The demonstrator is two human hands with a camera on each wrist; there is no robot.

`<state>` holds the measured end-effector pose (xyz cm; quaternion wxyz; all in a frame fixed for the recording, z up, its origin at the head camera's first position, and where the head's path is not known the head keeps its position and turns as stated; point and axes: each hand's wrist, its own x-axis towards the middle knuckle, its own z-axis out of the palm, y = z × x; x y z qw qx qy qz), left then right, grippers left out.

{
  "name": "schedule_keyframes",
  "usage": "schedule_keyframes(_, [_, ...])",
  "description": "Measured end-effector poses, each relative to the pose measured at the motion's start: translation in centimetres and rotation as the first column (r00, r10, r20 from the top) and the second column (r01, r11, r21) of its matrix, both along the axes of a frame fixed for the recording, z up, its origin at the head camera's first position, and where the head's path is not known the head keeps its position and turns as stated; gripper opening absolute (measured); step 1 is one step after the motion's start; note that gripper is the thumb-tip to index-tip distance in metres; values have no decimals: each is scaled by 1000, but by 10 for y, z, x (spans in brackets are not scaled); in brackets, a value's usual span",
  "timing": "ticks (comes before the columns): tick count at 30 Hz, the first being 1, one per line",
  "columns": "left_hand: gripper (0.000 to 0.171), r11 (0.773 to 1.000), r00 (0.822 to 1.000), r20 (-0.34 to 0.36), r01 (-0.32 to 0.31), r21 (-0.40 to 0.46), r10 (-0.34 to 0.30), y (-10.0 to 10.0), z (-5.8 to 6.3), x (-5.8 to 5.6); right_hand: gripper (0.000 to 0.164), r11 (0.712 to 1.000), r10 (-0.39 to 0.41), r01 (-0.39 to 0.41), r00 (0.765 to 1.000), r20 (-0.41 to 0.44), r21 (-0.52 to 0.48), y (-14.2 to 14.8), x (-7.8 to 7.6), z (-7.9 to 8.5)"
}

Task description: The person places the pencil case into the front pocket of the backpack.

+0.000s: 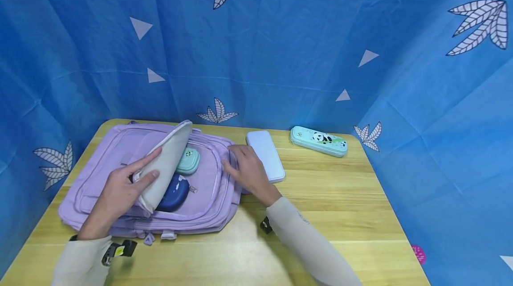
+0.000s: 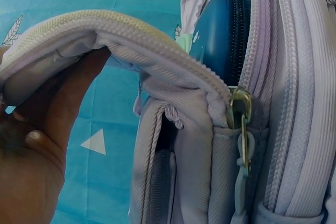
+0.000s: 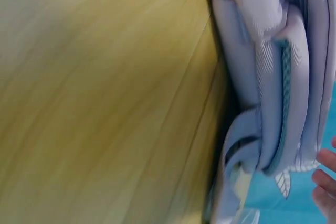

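A lilac backpack (image 1: 106, 157) lies flat on the table with its front pocket unzipped. My left hand (image 1: 120, 188) grips the pocket's pale flap (image 1: 170, 161) and holds it raised. Inside the pocket sit a navy zip case (image 1: 175, 194) and a small mint case (image 1: 188, 161), both partly hidden by the flap. In the left wrist view, the navy case shows beside a metal zipper pull (image 2: 241, 106). At the backpack's right edge is my right hand (image 1: 249, 171), its fingers loosely bent with nothing held; whether they touch the fabric I cannot tell.
A white flat box (image 1: 266, 156) lies just right of my right hand. Farther right, near the table's back edge, is a mint pencil case (image 1: 318, 141) with a panda picture. Blue patterned cloth (image 1: 256, 54) hangs behind and beside the wooden table (image 1: 332, 206).
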<state>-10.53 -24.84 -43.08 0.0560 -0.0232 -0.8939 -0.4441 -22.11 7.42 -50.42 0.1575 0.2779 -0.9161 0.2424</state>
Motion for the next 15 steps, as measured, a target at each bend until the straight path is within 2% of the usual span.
schedule_keyframes(8, [54,1000,1000,1,26,3,-26,-1,4,0,47,998,-44,44,999,3,-48,25,0,-9])
schedule_keyframes(15, [55,997,993,88,76,-33,-73,-6,11,-3,48,994,-99,99,995,11,-44,47,3,-18])
